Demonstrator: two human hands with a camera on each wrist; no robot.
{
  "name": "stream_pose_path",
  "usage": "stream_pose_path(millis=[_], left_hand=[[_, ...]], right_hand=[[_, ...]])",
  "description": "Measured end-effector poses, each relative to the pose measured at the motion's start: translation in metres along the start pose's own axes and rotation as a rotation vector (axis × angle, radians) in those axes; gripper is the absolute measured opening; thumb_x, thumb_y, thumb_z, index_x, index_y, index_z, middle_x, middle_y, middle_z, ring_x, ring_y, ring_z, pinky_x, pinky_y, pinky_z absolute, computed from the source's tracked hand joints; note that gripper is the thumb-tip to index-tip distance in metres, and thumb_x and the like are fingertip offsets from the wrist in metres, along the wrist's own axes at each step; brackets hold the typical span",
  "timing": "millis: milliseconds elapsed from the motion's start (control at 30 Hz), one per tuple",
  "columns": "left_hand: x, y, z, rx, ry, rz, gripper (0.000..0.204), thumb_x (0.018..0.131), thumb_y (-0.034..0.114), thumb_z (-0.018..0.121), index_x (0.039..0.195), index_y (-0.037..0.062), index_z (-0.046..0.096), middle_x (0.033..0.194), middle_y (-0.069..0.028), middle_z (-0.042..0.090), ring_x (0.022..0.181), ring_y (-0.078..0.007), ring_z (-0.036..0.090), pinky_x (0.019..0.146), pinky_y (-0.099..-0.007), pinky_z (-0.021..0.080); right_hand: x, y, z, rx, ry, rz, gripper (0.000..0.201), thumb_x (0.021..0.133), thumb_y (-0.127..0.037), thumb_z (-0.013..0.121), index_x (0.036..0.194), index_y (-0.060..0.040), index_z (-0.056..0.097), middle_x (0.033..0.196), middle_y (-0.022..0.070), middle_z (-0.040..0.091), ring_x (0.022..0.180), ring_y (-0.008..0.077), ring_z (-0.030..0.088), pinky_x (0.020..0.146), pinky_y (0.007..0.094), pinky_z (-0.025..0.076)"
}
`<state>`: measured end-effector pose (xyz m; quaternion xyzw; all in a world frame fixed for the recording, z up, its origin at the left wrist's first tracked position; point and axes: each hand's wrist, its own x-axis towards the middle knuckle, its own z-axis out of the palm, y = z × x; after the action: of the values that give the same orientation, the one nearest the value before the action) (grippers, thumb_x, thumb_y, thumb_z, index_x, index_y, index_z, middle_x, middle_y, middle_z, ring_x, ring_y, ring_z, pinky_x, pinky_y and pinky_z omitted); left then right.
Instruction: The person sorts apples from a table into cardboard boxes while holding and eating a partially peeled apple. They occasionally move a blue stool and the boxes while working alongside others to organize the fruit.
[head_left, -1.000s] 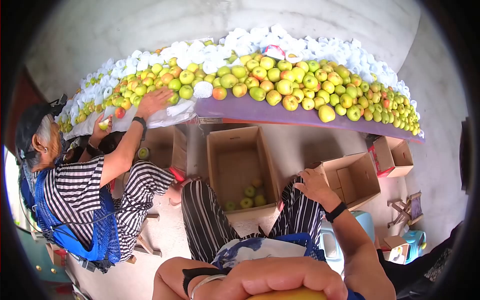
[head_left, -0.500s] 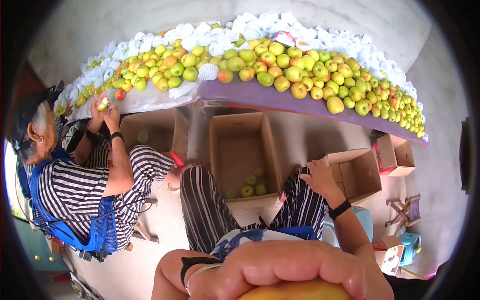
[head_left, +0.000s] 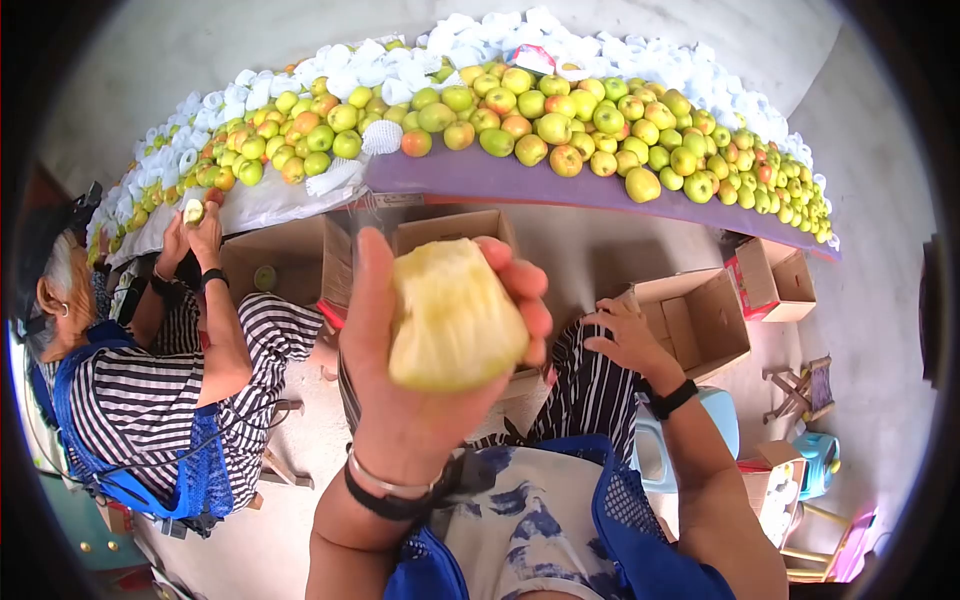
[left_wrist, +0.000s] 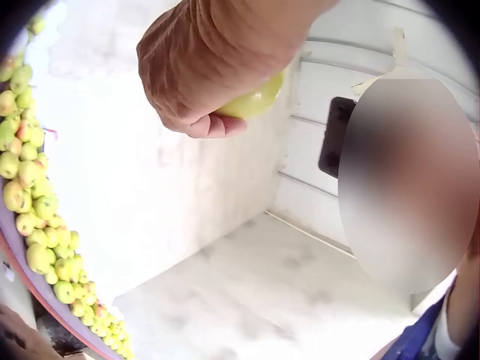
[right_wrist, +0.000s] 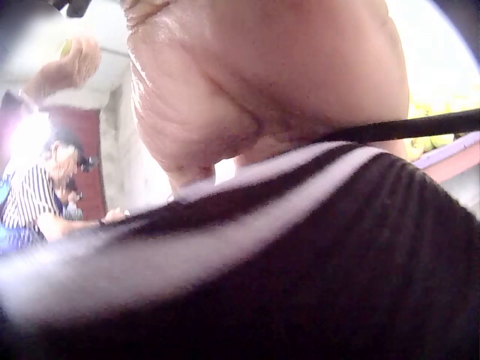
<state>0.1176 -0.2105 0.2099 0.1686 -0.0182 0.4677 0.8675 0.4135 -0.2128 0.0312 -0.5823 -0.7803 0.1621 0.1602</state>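
Observation:
A large bitten apple [head_left: 455, 315], its pale flesh facing the head camera, is held in my left hand [head_left: 400, 400], thumb on one side and fingers curled round the other. In the left wrist view my left hand [left_wrist: 217, 67] grips the same apple [left_wrist: 259, 99], whose green-yellow skin shows below the palm. My right hand [head_left: 632, 345] rests on my knee in striped trousers [head_left: 590, 385], fingers loosely spread and holding nothing. The right wrist view shows my right hand [right_wrist: 262, 82] close up, on the striped cloth [right_wrist: 225, 262].
Many apples [head_left: 553, 128] and white foam nets [head_left: 590, 50] cover the long table [head_left: 480, 178]. Below it stand cardboard boxes [head_left: 700, 325], one partly behind my left hand. To the left sits a person in a striped shirt [head_left: 140, 390], holding a cut apple [head_left: 193, 211]. A folding stool [head_left: 800, 390] stands right.
My left hand has moved from the bottom edge of the view up and outward, bringing the bitten side into sight. The neighbour's hand has left the apple pile. My right hand stays on the knee.

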Motion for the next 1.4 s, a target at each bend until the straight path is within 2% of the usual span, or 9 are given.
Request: stream_pose_path(millis=[133,467,833,967,1033,1133,1233,1300,1400], left_hand=[[0.012,0.0,-0.02,-0.027,0.164,0.063,0.065,0.087,0.056,0.037,0.101,-0.0053,0.054,0.095,-0.0218,0.059,0.079,-0.0317,0.06,0.067,-0.0381,0.051],[0.024,-0.009,-0.066,-0.122,0.091,-0.058,0.059,0.086,0.046,0.048,0.107,-0.0088,0.046,0.108,-0.0199,0.048,0.095,-0.0288,0.05,0.081,-0.0372,0.046],[0.021,-0.006,-0.159,-0.24,0.301,-0.291,0.053,0.083,0.033,0.058,0.113,-0.0089,0.044,0.112,-0.019,0.049,0.101,-0.0275,0.049,0.086,-0.0361,0.044],[0.0,0.024,-0.212,-0.092,0.333,-0.264,0.054,0.084,0.033,0.057,0.114,-0.0085,0.043,0.112,-0.019,0.048,0.102,-0.0277,0.049,0.087,-0.0366,0.043],[-0.013,0.033,-0.224,-0.115,0.396,-0.232,0.054,0.084,0.034,0.057,0.114,-0.0082,0.043,0.113,-0.0192,0.048,0.103,-0.0275,0.048,0.087,-0.0369,0.043],[-0.031,0.04,-0.231,-0.09,0.502,-0.166,0.054,0.084,0.035,0.057,0.114,-0.0074,0.043,0.113,-0.0191,0.047,0.103,-0.0269,0.048,0.086,-0.0367,0.043],[-0.046,0.04,-0.235,-0.118,0.468,-0.203,0.054,0.084,0.036,0.057,0.113,-0.0061,0.043,0.112,-0.0183,0.047,0.101,-0.0256,0.048,0.085,-0.0361,0.044],[-0.051,0.037,-0.237,-0.135,0.387,-0.242,0.054,0.083,0.038,0.057,0.113,-0.0053,0.043,0.112,-0.0177,0.046,0.098,-0.0245,0.048,0.084,-0.0358,0.044],[-0.059,0.036,-0.237,-0.08,0.29,-0.249,0.057,0.083,0.042,0.056,0.114,-0.0042,0.042,0.112,-0.017,0.045,0.094,-0.0225,0.047,0.082,-0.0351,0.044]], right_hand=[[-0.018,-0.022,-0.018,-0.103,-0.184,0.037,0.035,0.061,-0.022,0.076,0.094,-0.0218,0.064,0.133,0.0114,0.037,0.128,0.0351,0.024,0.1,0.0481,0.026],[-0.066,-0.009,-0.008,0.059,0.231,-0.05,0.01,0.065,-0.001,0.064,0.073,-0.0064,0.061,0.12,0.0189,0.049,0.112,0.0362,0.046,0.091,0.0402,0.04],[-0.198,0.048,0.004,0.135,0.289,0.534,0.006,0.079,-0.01,0.053,0.082,-0.0056,0.055,0.087,0.0123,0.058,0.085,0.0309,0.057,0.072,0.038,0.046],[-0.255,0.057,0.009,0.185,0.057,0.828,0.01,0.075,-0.01,0.054,0.08,-0.0048,0.06,0.075,0.0151,0.062,0.077,0.032,0.06,0.069,0.0373,0.047],[-0.292,0.094,0.049,-0.147,-0.35,0.588,0.01,0.076,-0.011,0.058,0.082,-0.0039,0.061,0.083,0.0141,0.062,0.077,0.0299,0.06,0.069,0.0348,0.048],[-0.315,0.104,0.09,-0.056,-0.402,0.963,0.015,0.077,-0.013,0.055,0.087,-0.0048,0.062,0.087,0.0145,0.063,0.077,0.0282,0.061,0.07,0.0334,0.048],[-0.311,0.097,0.099,0.289,-0.144,1.012,0.022,0.078,-0.014,0.053,0.096,-0.0056,0.062,0.089,0.0131,0.063,0.075,0.0263,0.061,0.066,0.0336,0.05],[-0.296,0.092,0.092,0.707,-0.202,1.293,0.037,0.08,-0.023,0.055,0.113,-0.0087,0.054,0.106,0.0107,0.057,0.089,0.0222,0.058,0.062,0.0314,0.052],[-0.289,0.11,0.129,0.611,-0.089,1.304,0.042,0.079,-0.025,0.057,0.118,-0.0119,0.052,0.114,0.0127,0.054,0.105,0.0239,0.052,0.078,0.0329,0.049]])
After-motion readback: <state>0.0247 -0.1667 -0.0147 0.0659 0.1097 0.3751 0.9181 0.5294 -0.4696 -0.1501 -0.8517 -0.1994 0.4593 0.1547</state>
